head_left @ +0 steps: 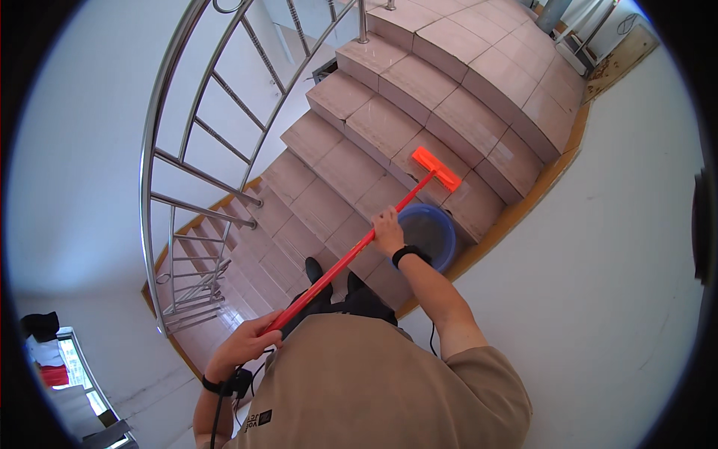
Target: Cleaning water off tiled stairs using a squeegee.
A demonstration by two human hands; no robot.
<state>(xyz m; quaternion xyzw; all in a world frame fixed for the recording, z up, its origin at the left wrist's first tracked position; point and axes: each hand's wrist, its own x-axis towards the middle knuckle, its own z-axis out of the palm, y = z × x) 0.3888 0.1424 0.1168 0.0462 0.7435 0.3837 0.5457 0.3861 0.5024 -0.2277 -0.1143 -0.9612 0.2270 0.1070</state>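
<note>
"Red first: what is the long, straight red pole [321, 282] between the hands?"

"The handle of a floor tool, by its look; the left hand [250, 340] is wrapped round its near end; the right hand [387, 230] is closed round it farther up, ahead and to the right of the left one; neither is spread wide."

"And its far end?"

"A bright orange, rectangular head [437, 169], ahead of the right hand and a little to its right; it seems to lie on a tread of the pinkish tiled stairs [378, 123], though I cannot tell how hard it presses."

"What else is close?"

"A round blue plastic basin [453, 233], just to the right of the right hand, partly hidden by the wrist; I cannot tell whether it holds water; the shiny metal railing [153, 97] stands well apart, ahead and to the left of the left hand."

"Which step is this?"

"A wiping stroke on that tread, I would judge; the nearby basin hints at rinsing as part of the work."

"The next move?"

"It would call for the right hand to steer while the left drives the end; the head kept flat; the pole clear of the basin's rim."
</note>
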